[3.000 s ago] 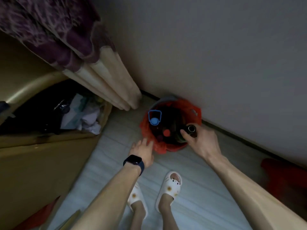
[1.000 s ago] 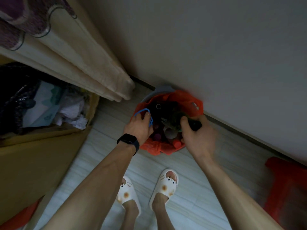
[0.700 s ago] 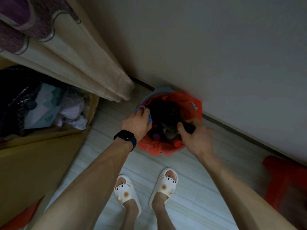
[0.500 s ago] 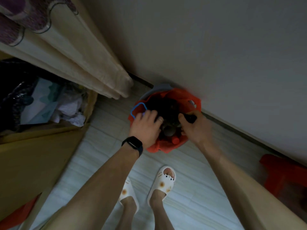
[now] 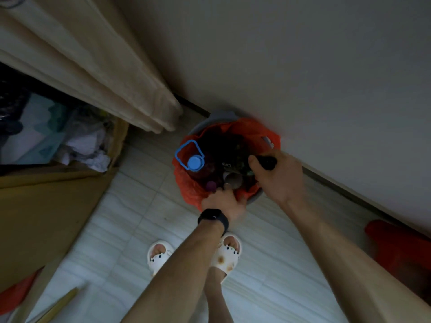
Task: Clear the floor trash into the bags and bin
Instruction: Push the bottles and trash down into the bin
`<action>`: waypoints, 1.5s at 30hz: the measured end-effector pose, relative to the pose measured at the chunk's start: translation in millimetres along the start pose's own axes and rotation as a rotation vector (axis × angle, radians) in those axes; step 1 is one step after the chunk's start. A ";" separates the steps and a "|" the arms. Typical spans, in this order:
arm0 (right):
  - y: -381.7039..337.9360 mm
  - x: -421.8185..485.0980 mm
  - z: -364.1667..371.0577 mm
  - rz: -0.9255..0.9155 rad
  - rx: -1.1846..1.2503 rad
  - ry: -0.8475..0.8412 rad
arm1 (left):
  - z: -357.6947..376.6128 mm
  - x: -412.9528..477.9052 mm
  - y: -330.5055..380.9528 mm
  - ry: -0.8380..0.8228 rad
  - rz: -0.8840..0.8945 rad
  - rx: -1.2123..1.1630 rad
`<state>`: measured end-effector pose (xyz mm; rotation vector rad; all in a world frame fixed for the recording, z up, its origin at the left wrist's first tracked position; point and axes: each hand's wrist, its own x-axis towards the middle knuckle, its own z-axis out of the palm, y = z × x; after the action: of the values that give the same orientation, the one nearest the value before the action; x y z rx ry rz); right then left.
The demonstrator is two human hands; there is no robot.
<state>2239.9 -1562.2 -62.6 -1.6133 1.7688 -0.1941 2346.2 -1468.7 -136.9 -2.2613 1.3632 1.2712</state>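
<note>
A grey bin [image 5: 220, 115] lined with a red bag [image 5: 251, 130] stands on the floor against the wall. It is packed with trash, including a large bottle with a blue cap and blue carry ring [image 5: 194, 162] and a purple cap. My right hand [image 5: 279, 180] is at the bin's right rim, closed around the neck of a dark bottle [image 5: 267, 162]. My left hand [image 5: 225, 202], blurred and with a black watch on its wrist, is at the near rim. Its fingers curl over the edge of the red bag.
An open cardboard box [image 5: 46, 206] holding crumpled paper and plastic fills the left side. A beige curtain [image 5: 105, 73] hangs above it. Another red bag [image 5: 398, 245] lies by the wall at the right, and a red scrap [image 5: 14, 297] at the lower left. My slippered feet stand just behind the bin.
My left hand has left the blue carry ring and the bottle tops and pulled back to the near rim of the red bag. My right hand keeps its hold on the dark bottle.
</note>
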 end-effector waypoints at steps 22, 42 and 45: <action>-8.1 13.7 -19.5 -0.242 -0.300 -0.323 | -92.5 6.7 -2.4 0.123 0.349 0.495; 24.3 11.2 69.0 0.191 -0.180 -0.321 | -75.9 11.8 -51.2 0.135 0.317 0.537; 34.0 22.8 81.2 0.206 -0.221 -0.346 | -65.4 19.2 -50.3 0.113 0.279 0.465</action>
<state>2261.6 -1547.7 -149.7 -1.4923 1.7099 0.3678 2427.2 -1489.6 -123.9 -1.8925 1.8405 0.7882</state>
